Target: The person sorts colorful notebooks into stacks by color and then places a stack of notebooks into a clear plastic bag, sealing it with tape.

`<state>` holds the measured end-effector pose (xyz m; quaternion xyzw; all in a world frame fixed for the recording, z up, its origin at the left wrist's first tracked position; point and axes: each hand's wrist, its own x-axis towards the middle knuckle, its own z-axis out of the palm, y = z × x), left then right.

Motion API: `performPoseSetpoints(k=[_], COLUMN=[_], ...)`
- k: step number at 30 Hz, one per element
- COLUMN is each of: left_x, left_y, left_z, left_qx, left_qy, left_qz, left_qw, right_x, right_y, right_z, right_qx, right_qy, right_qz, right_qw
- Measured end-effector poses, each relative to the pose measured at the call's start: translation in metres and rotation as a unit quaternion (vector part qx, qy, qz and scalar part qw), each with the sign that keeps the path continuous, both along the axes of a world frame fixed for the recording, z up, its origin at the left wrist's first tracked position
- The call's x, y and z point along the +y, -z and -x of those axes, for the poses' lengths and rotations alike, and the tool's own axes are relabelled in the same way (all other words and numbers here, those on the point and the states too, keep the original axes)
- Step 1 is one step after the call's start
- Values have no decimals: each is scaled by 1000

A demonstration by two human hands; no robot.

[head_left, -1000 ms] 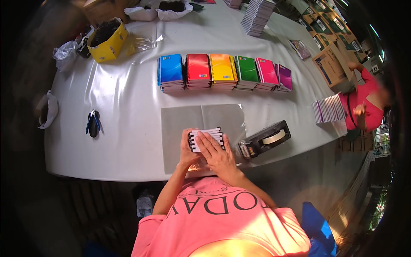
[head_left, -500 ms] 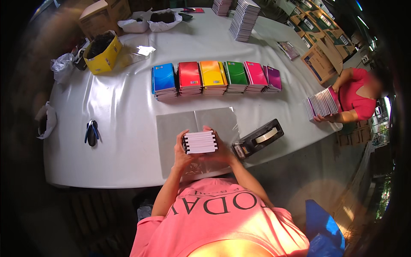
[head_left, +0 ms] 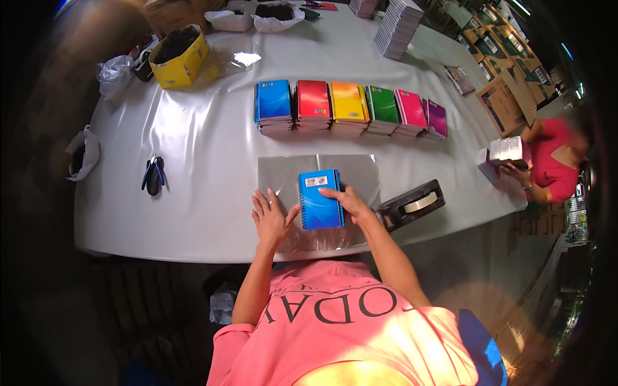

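Some fingers of the right hand point(head_left: 351, 202) are hidden by the blue notebook point(head_left: 318, 211), whose label point(head_left: 316, 181) is too small to read. At right, the co-worker's head point(head_left: 575, 130) is blurred; one far stack point(head_left: 364, 7) is cut by the upper edge.

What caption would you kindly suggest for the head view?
Right hand holding a blue spiral notebook, left hand spread beside it, over a plastic sheet.

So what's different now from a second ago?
The notebook stack, page edges up between both hands before, has been turned blue cover up. The left hand let go and moved left, fingers spread over the clear plastic sheet; the right hand still holds the stack. The co-worker seems to have lifted a bundle. The coloured notebook row, tape dispenser and pliers stayed put.
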<state>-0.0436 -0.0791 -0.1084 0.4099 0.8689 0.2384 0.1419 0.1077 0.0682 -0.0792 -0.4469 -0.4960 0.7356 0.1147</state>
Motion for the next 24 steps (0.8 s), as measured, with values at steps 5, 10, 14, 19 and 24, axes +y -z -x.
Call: performPoseSetpoints(k=[5,10,14,19,24], left_x=[-3,-1,-7,-11,-15], left_y=[18,5,-1,9,24], left_z=[-20,-18,-14,-3,-11], left_qx=[131,83,123,46,122], left_qy=[31,40,61,74,37], left_qz=[134,44,63,79,44], left_qw=[982,995,989,993,991], right_x=[-1,0,0,-2,-2], right_y=[20,11,13,10,4], right_z=[3,-2,-1,-1,-1], right_qx=[-28,-36,-9,-17,-13], right_qy=[23,8,13,12,5], right_qz=[-6,-1,6,10,12], right_qw=[999,999,1000,1000,1000])
